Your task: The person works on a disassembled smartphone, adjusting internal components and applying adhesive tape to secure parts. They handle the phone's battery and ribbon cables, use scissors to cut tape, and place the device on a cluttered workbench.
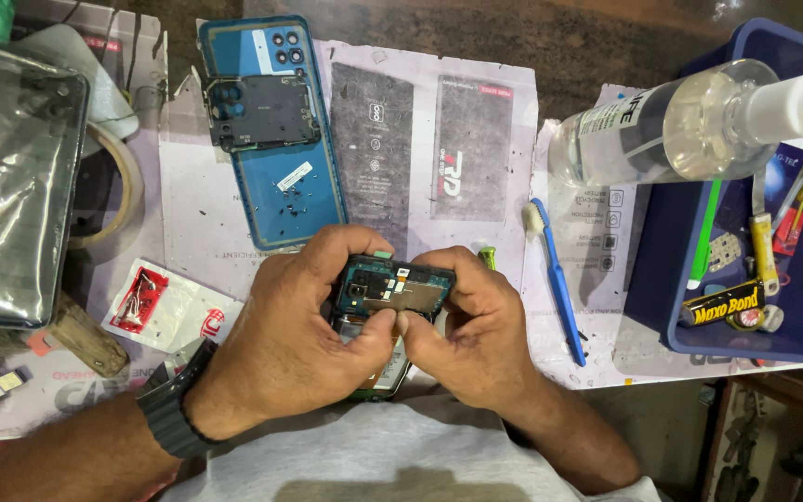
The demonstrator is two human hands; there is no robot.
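1. While both hands are closed around it, an opened phone (pixel 392 296) with its circuit board exposed is held just above the person's lap, at the near edge of the work surface.
2. The left hand (pixel 304 321) is wrapped around the phone's left side; its thumb is pressed onto the board near the centre. A dark wristwatch (pixel 171 409) is worn on this wrist.
3. The right hand (pixel 471 330) is clamped on the phone's right side, thumb tip set beside the left thumb, the two nearly touching.
4. A blue back cover (pixel 281 177) is laid inside-up beyond the hands, with a dark inner plate (pixel 262 112) resting on its upper part and small screws scattered on it.
5. A blue toothbrush (pixel 558 284) is seen to the right of the hands, on printed paper sheets (pixel 476 84).
6. A clear spray bottle (pixel 690 121) is lying across the rim of a blue tray (pixel 648 279) at far right; small tools and a glue tube are held in the tray.
7. A roll of tape (pixel 127 186) is noted at left, partly hidden under a foil-wrapped object (pixel 11 177).
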